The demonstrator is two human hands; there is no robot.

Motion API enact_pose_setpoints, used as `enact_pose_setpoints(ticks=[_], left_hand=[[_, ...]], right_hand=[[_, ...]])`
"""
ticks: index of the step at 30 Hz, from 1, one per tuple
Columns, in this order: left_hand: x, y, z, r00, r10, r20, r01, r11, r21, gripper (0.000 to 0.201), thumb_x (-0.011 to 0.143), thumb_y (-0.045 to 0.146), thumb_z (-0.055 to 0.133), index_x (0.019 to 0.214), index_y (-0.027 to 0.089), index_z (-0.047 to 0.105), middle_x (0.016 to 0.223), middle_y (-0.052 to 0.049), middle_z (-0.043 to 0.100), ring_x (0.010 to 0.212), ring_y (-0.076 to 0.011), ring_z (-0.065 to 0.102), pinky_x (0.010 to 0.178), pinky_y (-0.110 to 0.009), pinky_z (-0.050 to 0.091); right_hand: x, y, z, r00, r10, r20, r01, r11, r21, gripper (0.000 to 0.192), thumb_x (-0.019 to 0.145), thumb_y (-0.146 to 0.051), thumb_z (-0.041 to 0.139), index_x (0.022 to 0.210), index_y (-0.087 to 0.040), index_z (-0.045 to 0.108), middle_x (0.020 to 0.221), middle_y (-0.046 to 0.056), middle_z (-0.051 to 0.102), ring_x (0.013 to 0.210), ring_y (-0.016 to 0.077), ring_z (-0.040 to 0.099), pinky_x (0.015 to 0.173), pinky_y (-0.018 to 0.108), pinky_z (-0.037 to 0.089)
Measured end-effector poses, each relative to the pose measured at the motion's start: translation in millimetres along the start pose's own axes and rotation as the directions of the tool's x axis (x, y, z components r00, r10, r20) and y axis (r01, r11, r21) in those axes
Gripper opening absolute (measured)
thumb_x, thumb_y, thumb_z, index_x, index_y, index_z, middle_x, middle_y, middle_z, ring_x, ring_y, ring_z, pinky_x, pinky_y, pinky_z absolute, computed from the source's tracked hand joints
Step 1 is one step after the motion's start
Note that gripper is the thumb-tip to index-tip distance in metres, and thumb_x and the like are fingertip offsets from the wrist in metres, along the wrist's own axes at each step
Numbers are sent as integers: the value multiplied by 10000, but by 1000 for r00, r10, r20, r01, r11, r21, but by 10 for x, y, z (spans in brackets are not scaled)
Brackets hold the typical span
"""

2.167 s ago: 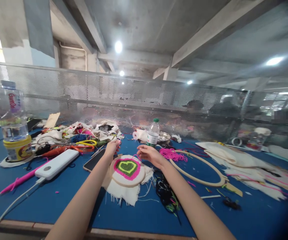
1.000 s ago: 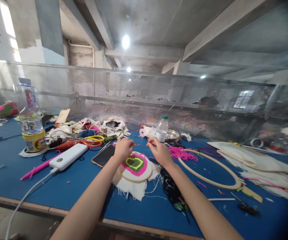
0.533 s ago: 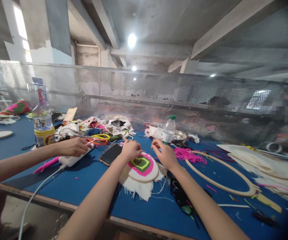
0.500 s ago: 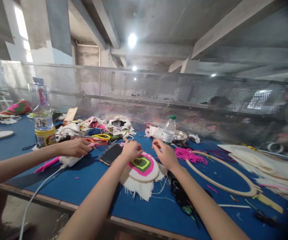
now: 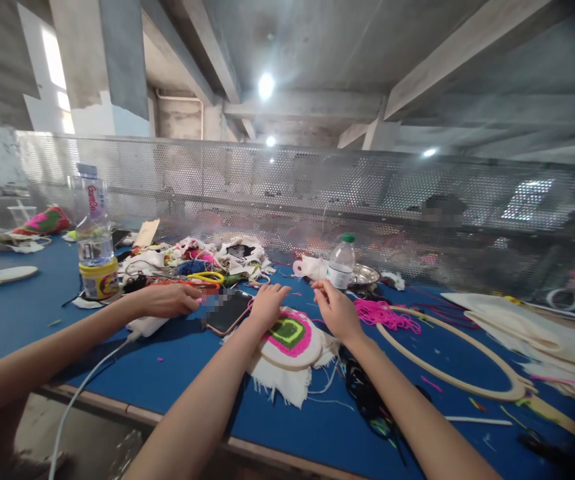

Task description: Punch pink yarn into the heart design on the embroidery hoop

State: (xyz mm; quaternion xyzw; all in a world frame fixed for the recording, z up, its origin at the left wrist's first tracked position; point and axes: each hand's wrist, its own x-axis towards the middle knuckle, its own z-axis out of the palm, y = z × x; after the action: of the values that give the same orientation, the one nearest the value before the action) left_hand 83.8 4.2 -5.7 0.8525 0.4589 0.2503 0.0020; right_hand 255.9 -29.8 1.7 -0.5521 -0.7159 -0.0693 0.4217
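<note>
A small wooden embroidery hoop [image 5: 287,360] lies on the blue table, holding white cloth stitched with a pink and green patch [image 5: 290,332]. My left hand [image 5: 266,305] rests at the hoop's far left rim, fingers stretched out and apart. My right hand [image 5: 336,309] hovers just right of the hoop's far edge with its fingertips pinched, apparently on a thin pink thread that is barely visible. Frayed cloth hangs out on the hoop's near side.
Another person's hand [image 5: 167,299] reaches in from the left onto a white power bank [image 5: 143,326] beside a phone [image 5: 227,312]. A large hoop [image 5: 460,377], pink yarn [image 5: 386,314], black yarn [image 5: 367,400], a small bottle [image 5: 342,261], scissors [image 5: 203,277] and a tall bottle [image 5: 93,220] surround me.
Another person's arm has come in from the left and settled on the power bank. My hands stayed at the hoop's far edge, and my left fingers have spread. The view has swung left.
</note>
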Motion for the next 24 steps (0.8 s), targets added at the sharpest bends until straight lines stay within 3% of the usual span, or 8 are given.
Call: enact_pose_setpoints(ticks=[5,12,19,22,24], left_hand=[[14,-96,58,993,-98,66,99,995,-22,419,697,117,505,1102,208,449,840,-38,612,891,-175,544,912,-329,297],[21,-40,-9,998,-67,-2,66,994,-86,504,686,78,474,1167,219,422,938,-49,615,984,-179,515,967,-356,253],[62,-54,-223,970,-166,-176,101,939,-329,532,681,-7,379,1164,206,448,948,-63,606,856,-148,562,769,-258,425],[56,-38,-197,969,-177,-171,101,920,-378,465,697,31,410,1129,193,474,923,-63,602,752,-127,574,706,-229,442],[45,-40,-160,980,-114,-165,50,935,-351,414,729,63,402,1110,201,484,914,-55,603,760,-131,572,717,-235,441]], right_hand=[[-6,59,16,999,23,30,-23,1000,-20,202,816,-262,334,916,-207,501,790,33,623,663,165,576,568,240,390],[15,104,59,999,-9,35,10,1000,-13,199,813,-260,334,890,-202,508,794,46,618,732,180,579,638,262,408],[2,88,44,999,5,48,-4,1000,-13,202,817,-269,330,890,-200,505,802,46,622,741,182,579,640,266,406],[6,76,21,999,8,46,-8,1000,3,206,814,-269,328,892,-198,506,785,50,622,726,187,581,633,269,406],[11,75,16,999,5,53,-5,1000,4,206,811,-266,329,893,-197,506,794,53,623,726,190,583,628,269,404]])
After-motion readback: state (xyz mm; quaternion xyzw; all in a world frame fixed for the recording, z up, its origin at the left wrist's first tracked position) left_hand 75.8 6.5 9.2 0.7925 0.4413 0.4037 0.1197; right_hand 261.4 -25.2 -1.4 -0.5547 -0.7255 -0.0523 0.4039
